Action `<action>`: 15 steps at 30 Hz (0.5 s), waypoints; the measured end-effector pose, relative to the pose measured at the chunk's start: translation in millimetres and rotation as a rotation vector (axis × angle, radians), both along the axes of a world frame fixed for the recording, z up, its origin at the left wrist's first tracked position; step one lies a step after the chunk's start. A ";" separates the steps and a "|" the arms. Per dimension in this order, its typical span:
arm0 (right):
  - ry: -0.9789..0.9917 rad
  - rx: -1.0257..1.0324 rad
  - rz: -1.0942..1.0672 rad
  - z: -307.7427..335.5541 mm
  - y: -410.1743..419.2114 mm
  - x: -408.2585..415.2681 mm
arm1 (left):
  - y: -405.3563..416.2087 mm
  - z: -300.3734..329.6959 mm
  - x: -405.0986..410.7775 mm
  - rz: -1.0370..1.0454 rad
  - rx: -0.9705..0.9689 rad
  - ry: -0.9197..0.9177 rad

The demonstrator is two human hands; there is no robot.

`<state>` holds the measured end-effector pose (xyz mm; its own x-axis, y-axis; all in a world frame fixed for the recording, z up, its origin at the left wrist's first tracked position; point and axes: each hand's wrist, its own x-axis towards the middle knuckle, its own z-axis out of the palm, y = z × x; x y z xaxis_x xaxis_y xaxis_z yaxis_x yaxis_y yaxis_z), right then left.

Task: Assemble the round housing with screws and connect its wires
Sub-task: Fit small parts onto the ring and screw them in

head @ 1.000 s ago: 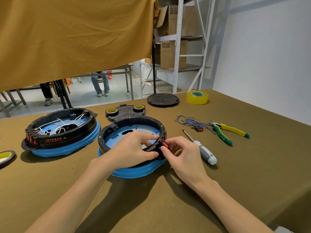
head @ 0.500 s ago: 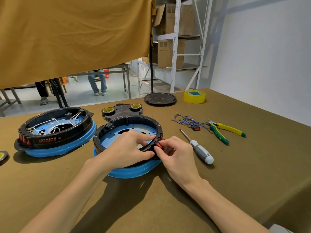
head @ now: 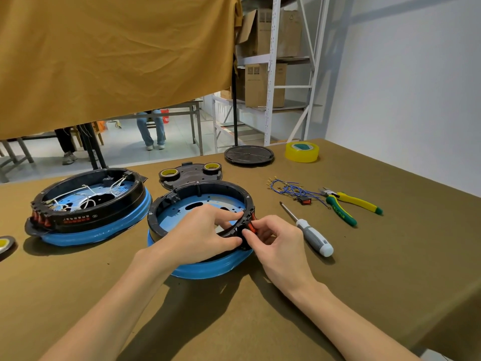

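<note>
Round housing (head: pixel 182 204), black ring on blue base, mid-counter (head: pixel 364 295). Left hand (head: pixel 200 235) curls over its right rim, gripping it. Right hand (head: pixel 276 243) pinches a red switch (head: pixel 251 225) at the same rim. Screwdriver (head: pixel 309 230) and blue wires (head: pixel 291 190) lie to the right.

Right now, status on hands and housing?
Left hand grips housing rim. Right hand pinches red switch at rim. Screwdriver idle. Nothing obstructing.

open housing (head: pixel 200 204) sits center on the table (head: pixel 390 282), wired housing (head: pixel 88 204) to its left, screwdriver (head: pixel 311 231) just right, then pliers (head: pixel 348 204), wire bundle (head: pixel 289 188) and tape roll (head: pixel 302 151) behind them.
</note>
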<state>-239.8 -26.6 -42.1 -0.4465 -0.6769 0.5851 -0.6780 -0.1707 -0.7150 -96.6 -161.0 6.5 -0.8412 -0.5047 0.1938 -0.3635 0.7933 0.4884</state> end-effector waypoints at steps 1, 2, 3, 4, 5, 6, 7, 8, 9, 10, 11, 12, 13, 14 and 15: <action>0.017 0.001 0.004 0.0 -0.5 -0.4 | -0.7 -0.2 -0.3 -0.002 -0.003 0.003; 0.040 0.004 0.004 -0.1 -0.6 -0.5 | -1.3 -0.3 -0.6 -0.002 -0.002 0.006; 0.061 0.006 0.002 -0.2 -0.5 -0.2 | -1.5 -0.3 -0.8 0.002 0.001 0.011; 0.080 0.006 -0.004 -0.1 -0.8 0.3 | -1.7 -0.3 -1.0 0.007 0.001 0.018; 0.099 0.009 -0.010 0.2 -0.9 0.8 | -1.7 -0.3 -1.6 0.012 -0.002 0.024; 0.118 0.013 -0.016 0.3 -0.7 1.7 | -1.5 -0.3 -2.1 0.017 -0.006 0.028; 0.133 0.016 -0.020 0.5 -0.5 2.4 | -1.2 0.1 -2.6 0.021 -0.010 0.030; 0.142 0.018 -0.023 0.6 -0.4 3.1 | -1.0 0.2 -3.0 0.022 -0.014 0.031; 0.145 0.019 -0.027 0.8 0.0 3.2 | -0.8 0.0 -3.2 0.019 -0.016 0.031; 0.145 0.019 -0.030 1.2 -0.1 3.5 | -0.7 -0.3 -3.1 0.018 -0.016 0.034; 0.143 0.019 -0.033 1.1 -0.1 4.0 | -0.7 -0.7 -2.8 0.021 -0.015 0.040; 0.142 0.021 -0.038 0.5 0.1 5.1 | -1.1 -1.5 -2.6 0.028 -0.011 0.048; 0.143 0.024 -0.045 -0.3 0.3 6.1 | -1.5 -2.6 -2.9 0.039 -0.004 0.057; 0.144 0.026 -0.052 -1.1 0.9 6.9 | -1.8 -3.6 -3.1 0.048 0.003 0.063; 0.140 0.023 -0.054 -1.7 1.5 7.0 | -1.9 -4.1 -3.5 0.053 0.009 0.066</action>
<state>-232.8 -25.1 -43.8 -0.3976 -0.6685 0.6286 -0.7790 -0.1160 -0.6162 -100.1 -162.9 2.3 -0.7990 -0.5501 0.2429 -0.3716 0.7692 0.5198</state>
